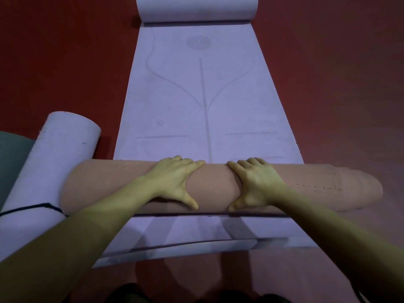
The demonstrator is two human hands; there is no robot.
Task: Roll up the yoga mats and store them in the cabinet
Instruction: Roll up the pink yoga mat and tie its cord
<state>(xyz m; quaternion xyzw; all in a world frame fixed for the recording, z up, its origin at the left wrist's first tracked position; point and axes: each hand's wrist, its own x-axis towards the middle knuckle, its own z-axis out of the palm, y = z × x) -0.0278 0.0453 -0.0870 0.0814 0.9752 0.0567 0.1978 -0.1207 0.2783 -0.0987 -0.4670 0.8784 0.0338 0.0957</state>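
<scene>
Two hands: both lie palm-down on the tan roll, side by side near the middle of the frame.
Left hand (175, 182): fingers spread flat over the top of the roll, thumb reaching down its near face; it presses rather than grips.
Right hand (253, 182): the mirror of the left, fingers straight and fanned over the crown, thumb low on the near side.
Tan roll (214, 184): the rolled part of the mat, tan backing outward; its long axis runs left to right across the frame, square to both forearms.
Nearer hand: neither, by my reading; each sits about equally far from the roll's middle.
Purple mat (205, 101): the unrolled stretch lies flat on the floor, running from the roll's far side toward the top of the frame, where its far end curls upward.
Coming move, as a judgement: the roll must travel away from the person, toward the top of the frame, with even pressure so the ends stay level; the right end already bulges out wider.
Second rolled mat (50, 162): lower left, purple, lying at a slant with a dark strap around it, just beside the tan roll's left end.
Floor (65, 62): red, on both sides of the mat.
Cabinet: not in view.
</scene>
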